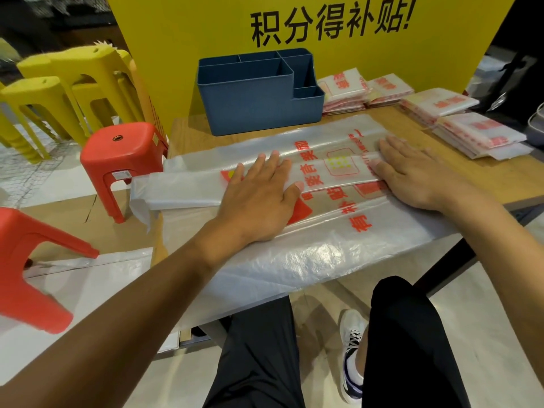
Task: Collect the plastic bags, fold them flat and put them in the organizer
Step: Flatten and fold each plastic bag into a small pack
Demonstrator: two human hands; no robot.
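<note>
A large clear plastic bag (323, 248) with red print lies spread across the wooden table (500, 175), its near edge hanging over the front. A long strip of it is folded over along the middle. My left hand (259, 198) presses flat on the fold at the left. My right hand (418, 175) presses flat on it at the right, fingers straight. The blue organizer (253, 104) with several compartments stands at the back of the table, nothing visible inside. Stacks of folded bags (479, 134) lie to its right.
A yellow sign board (176, 39) with black characters stands behind the organizer. Red stools (120, 154) and yellow stools (73, 83) stand to the left of the table. My legs and a white shoe (351, 348) are below the table's front edge.
</note>
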